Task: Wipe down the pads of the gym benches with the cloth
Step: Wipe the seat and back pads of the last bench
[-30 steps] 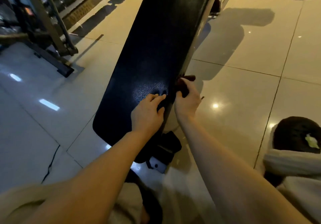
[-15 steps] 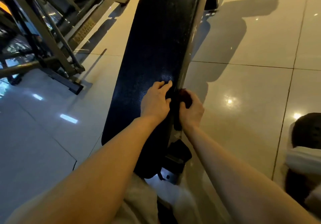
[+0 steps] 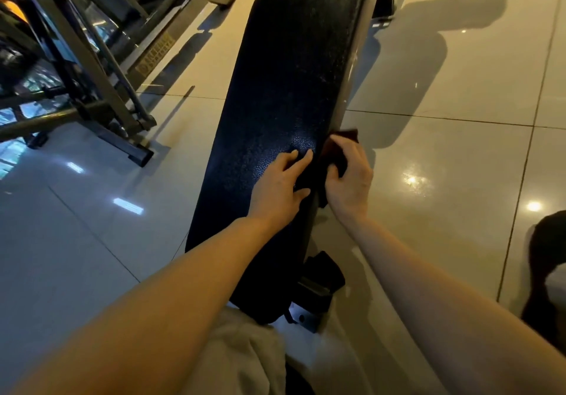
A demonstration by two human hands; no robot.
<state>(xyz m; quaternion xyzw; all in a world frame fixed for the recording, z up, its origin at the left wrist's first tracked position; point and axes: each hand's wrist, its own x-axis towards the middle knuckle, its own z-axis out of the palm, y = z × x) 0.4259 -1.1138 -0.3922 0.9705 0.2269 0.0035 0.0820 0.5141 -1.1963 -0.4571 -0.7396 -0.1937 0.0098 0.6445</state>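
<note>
Two hands work the right edge of the pad (image 3: 284,94): our left hand (image 3: 277,184) lies flat on top with fingers straight, and our right hand (image 3: 349,177) grips the dark cloth (image 3: 335,152) against the pad's side. We judge the edge wipe is in hand; next we should slide the cloth farther along with steady pressure. Half a second ago the right hand's fingers were closed over the cloth; now it shows beyond the fingertips.

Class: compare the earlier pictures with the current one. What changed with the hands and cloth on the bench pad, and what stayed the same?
The right hand slid the cloth a little along the pad's right edge and back. The left hand stayed flat on the pad beside it. The right hand's grip on the cloth never loosened.
</note>
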